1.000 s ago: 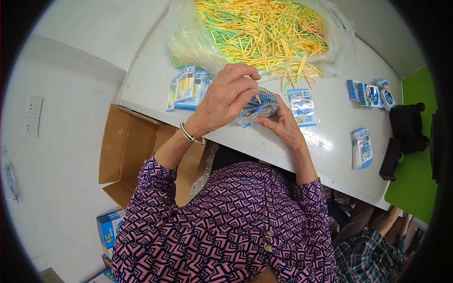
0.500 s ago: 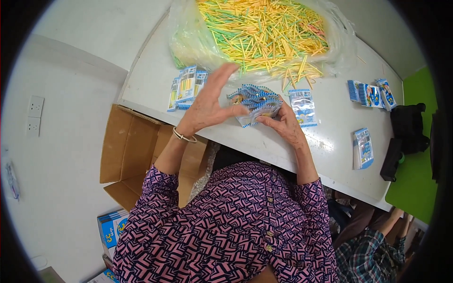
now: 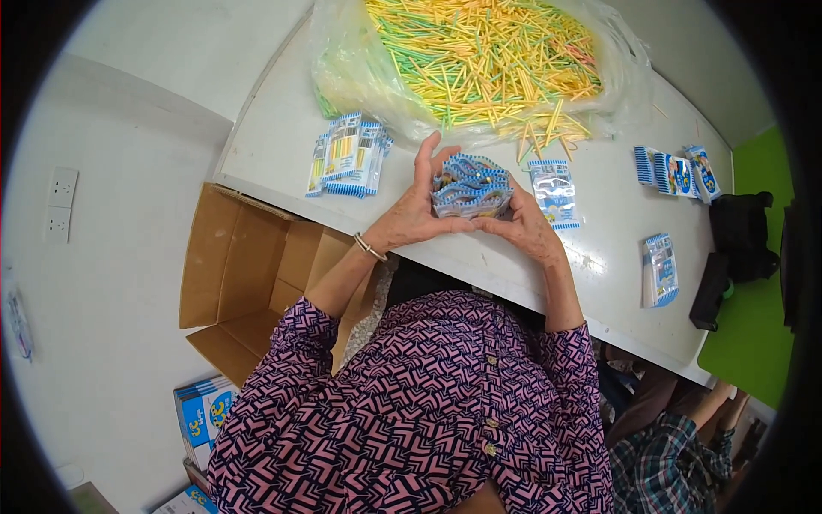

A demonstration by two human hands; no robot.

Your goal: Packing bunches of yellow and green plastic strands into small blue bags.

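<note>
Above the near part of the white table [image 3: 599, 295], I have both hands in view on one bundle [image 3: 471, 204] of packets, clear plastic with blue striped ends. Its wavy striped edges face up toward my camera, packed side by side. I cannot tell whether its underside touches the tabletop.

The left hand [image 3: 417, 216] holds it from the left, thumb laid along the near face, forefinger sticking up on the far side. The right hand [image 3: 533, 233] holds it from the right, thumb also on the near face; both thumb tips come close together there. I cannot see most of the right fingers behind the packets. A pale bracelet [image 3: 371, 248] circles the left wrist.

Beyond the hands, at the far side, I see a big clear bag [image 3: 342, 73] lying open, full of thin sticks [image 3: 492, 64], mostly yellow with some green and orange; a few have spilled at its near edge. Left of the bundle lies a pile [image 3: 345, 156] of packets with coloured sticks showing. Just right of the right hand, a single packet [image 3: 555, 195] lies flat. Farther right I make out a small group [image 3: 674, 174] of packets, another packet nearer, and black gear [image 3: 741, 231] beside a green panel [image 3: 743, 343].

At the near left, an open carton [image 3: 244, 257] stands against the table's edge. At the near right, I catch another person's plaid sleeve [image 3: 672, 445].
</note>
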